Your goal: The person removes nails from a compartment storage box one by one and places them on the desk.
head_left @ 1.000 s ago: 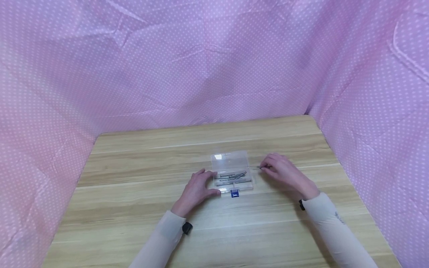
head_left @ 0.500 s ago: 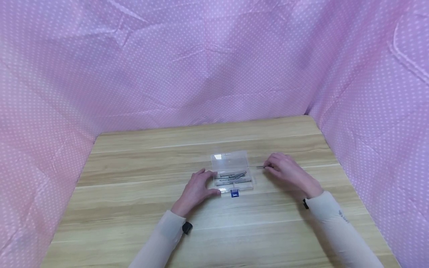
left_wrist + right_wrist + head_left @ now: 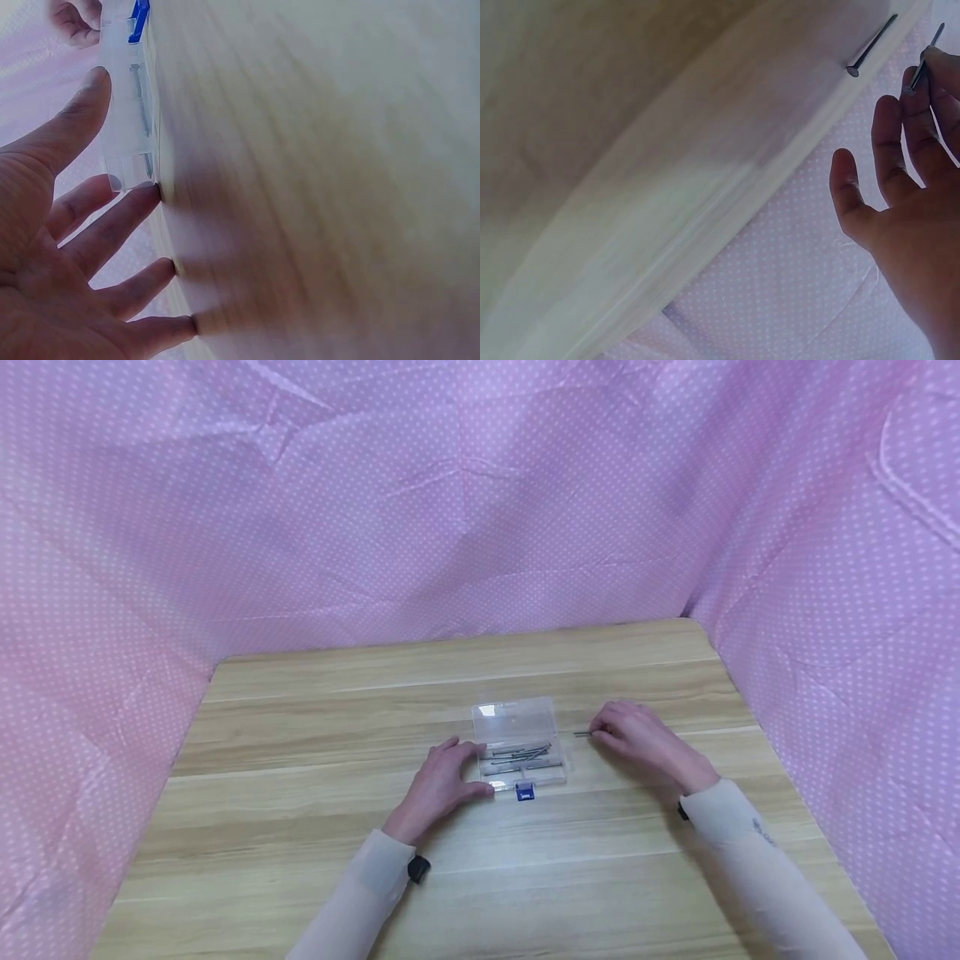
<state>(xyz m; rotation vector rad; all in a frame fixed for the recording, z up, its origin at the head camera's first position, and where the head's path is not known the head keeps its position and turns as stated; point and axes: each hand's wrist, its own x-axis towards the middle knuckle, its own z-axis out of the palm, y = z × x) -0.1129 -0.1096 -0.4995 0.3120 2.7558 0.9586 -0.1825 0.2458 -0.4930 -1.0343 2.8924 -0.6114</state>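
Left hand [image 3: 438, 781]: at the left end of the clear box [image 3: 120, 97], thumb against its near side, some fingertips resting on the surface [image 3: 300, 860] in the left wrist view.
Left grip: fingers spread and fairly straight, touching the box rather than curled round it.
Clear box: between the two hands, lid [image 3: 517, 721] folded back on the far side, blue latch [image 3: 525, 792] on the near edge.
Nails in the box [image 3: 521, 755]: a loose pile in the long far compartment, mostly running left-right, a few slanted; more lie in the near part.
Key relation: the box sits to the left of the right grip, its right end well short of those fingertips.
Lying nail [image 3: 874, 43]: on the surface, apart from the right fingertips but near them in the right wrist view, roughly parallel there to the held one.
Shank in the head view: a short dark length just left of the right fingertips, running left-right; which of the two nails it belongs to, I cannot tell.
Held nail [image 3: 924, 67]: in the right grip, its head at the fingertips, its point sticking out past the thumb.
Right hand [image 3: 633, 739]: the nearer one to both loose nails; the left is nearer the box.
Right grip: thumb and fingertips clamped on the held nail, remaining fingers loose.
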